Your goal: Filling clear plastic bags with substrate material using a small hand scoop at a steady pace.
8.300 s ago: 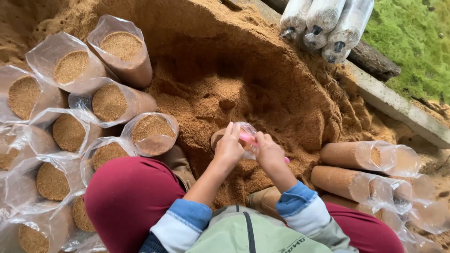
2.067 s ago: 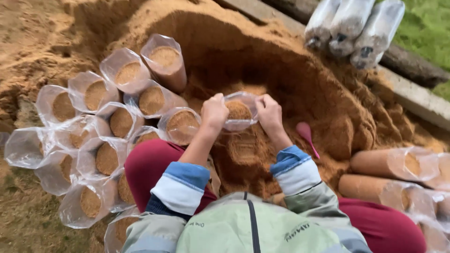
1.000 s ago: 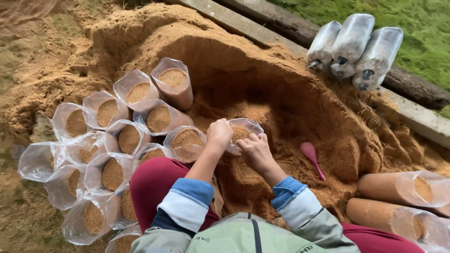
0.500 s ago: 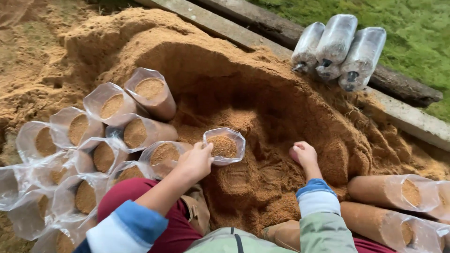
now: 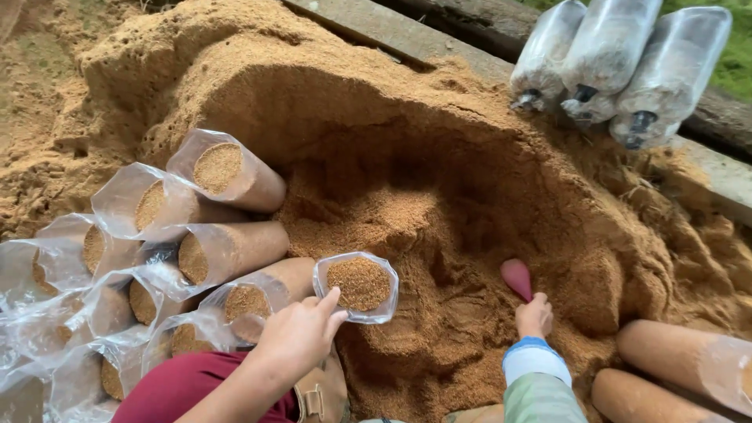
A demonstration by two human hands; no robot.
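Currently left hand (image 5: 301, 338) rests fingertips, loosely spread, on the rim of a clear plastic bag filled with brown sawdust (image 5: 357, 286), upright beside the stacked filled bags (image 5: 196, 243). Right hand (image 5: 534, 315) curls around a pink plastic scoop (image 5: 517, 277), stuck in the sawdust heap (image 5: 439, 180).

An outdoor spot in soft, even daylight. A big mound of orange-brown sawdust (image 5: 376, 117) fills most of the frame, scooped into a hollow at its middle. Along the upper edge a weathered grey plank (image 5: 407, 35) runs slantwise toward the right side, with a dark log (image 5: 721, 117) just behind it. Green grass (image 5: 736, 66) shows in the upper right corner. At the far left the ground is bare, trampled earth (image 5: 31, 86).
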